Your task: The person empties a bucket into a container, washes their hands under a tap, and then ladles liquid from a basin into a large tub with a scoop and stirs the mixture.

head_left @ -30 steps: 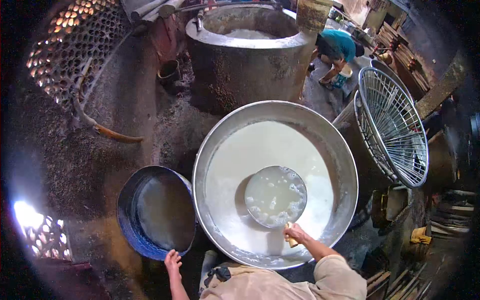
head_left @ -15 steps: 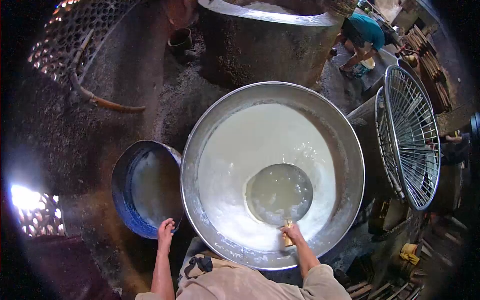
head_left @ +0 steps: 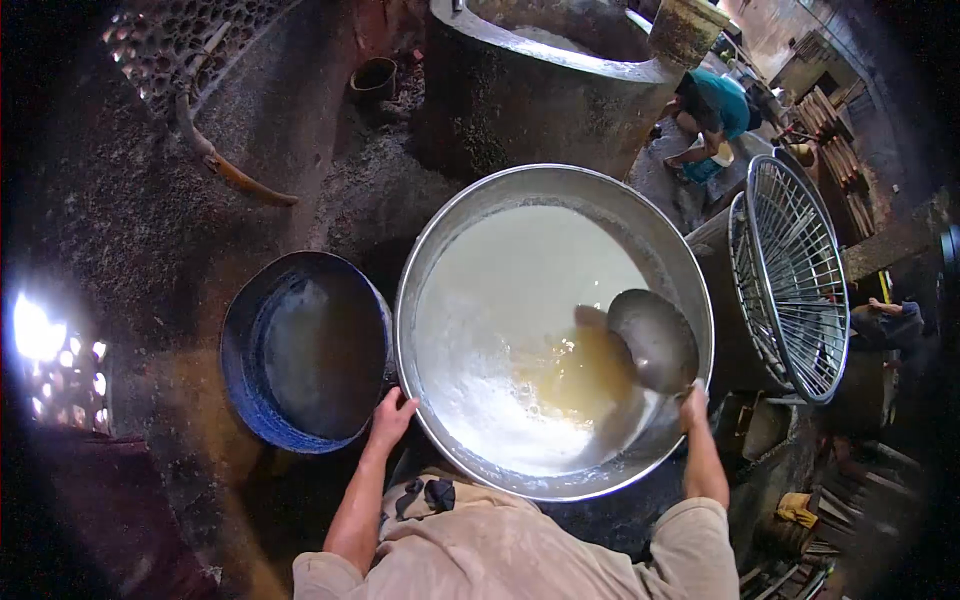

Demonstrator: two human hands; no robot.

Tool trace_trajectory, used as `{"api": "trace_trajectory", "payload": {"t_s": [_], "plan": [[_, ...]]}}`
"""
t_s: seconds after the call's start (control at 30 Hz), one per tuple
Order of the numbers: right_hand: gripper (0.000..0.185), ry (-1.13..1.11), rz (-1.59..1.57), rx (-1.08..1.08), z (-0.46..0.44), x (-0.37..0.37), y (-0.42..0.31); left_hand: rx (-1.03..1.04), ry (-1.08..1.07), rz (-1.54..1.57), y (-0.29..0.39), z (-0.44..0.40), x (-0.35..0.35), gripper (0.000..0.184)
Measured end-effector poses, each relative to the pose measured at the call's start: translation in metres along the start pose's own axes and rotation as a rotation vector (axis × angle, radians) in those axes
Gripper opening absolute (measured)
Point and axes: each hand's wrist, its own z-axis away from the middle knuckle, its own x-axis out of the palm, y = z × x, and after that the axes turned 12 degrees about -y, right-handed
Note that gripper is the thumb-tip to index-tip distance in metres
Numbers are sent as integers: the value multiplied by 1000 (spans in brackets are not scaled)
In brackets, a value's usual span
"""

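Observation:
A wide metal basin holds milky white liquid. At its right side a large round ladle is tilted, its bowl looking emptied. Yellowish, cloudy liquid spreads in the white beside the bowl. My right hand is closed at the near end of the ladle, by the basin's right rim; the fingers mostly hide the handle. My left hand is at the basin's lower left rim, thumb and fingers around the edge. Left of it stands a blue tub with murky liquid inside.
A large round vat stands behind the basin. On the right is a big wire basket. A person in a teal shirt bends over a bucket farther back. A curved pipe lies at upper left.
The ladle went from lying full and level near the basin's middle to tilted at its right side, and yellowish liquid appeared. My left hand moved from the blue tub's edge to the basin's rim.

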Motion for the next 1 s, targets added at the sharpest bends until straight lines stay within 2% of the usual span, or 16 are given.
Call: {"api": "trace_trajectory", "payload": {"t_s": [0.03, 0.07, 0.13, 0.17, 0.2, 0.23, 0.27, 0.37, 0.4, 0.43, 0.57, 0.67, 0.73, 0.87, 0.93, 1.0], "plan": [[28, -31, 539, -255, 41, 15, -52, 21, 20, -44, 1, 2, 3, 38], [30, 122, 1068, -527, 102, 43, -125, 41, 41, -87, 4, 5, 7, 37], [34, 93, 1123, -540, 93, 54, -148, 68, 19, -77, 8, 6, 6, 40], [37, 16, 1043, -635, 102, 64, -160, 103, 80, -128, 1, 6, 10, 42], [36, -118, 844, -581, 125, 92, -180, 136, 144, -180, -2, 7, 13, 44], [35, -253, 642, -523, 151, 125, -200, 82, 26, -139, -2, 4, 9, 46], [30, -236, 717, -385, 184, 162, -226, 75, 27, -137, 0, 5, 9, 45], [39, -220, 1095, -685, 180, 244, -217, 49, 77, -167, -1, 3, 14, 45], [33, -234, 935, -658, 205, 279, -226, 35, 50, -143, -4, 1, 15, 44], [30, -291, 990, -728, 200, 302, -218, 40, 73, -151, -3, 3, 16, 43], [36, -395, 1037, -683, 228, 384, -207, 40, 87, -164, -8, 0, 19, 42], [38, -416, 1115, -599, 218, 417, -181, -21, 53, -145, 5, 5, 17, 42], [40, -476, 1125, -700, 241, 414, -183, -57, 44, -133, 3, 4, 19, 40], [40, -503, 1188, -534, 226, 403, -145, -63, 34, -142, -1, 5, 19, 40], [58, -485, 1340, -684, 209, 387, -118, -41, 50, -143, 1, 4, 19, 41], [59, -481, 1341, -734, 207, 366, -102, -29, 75, -140, -1, 3, 20, 41]]}}
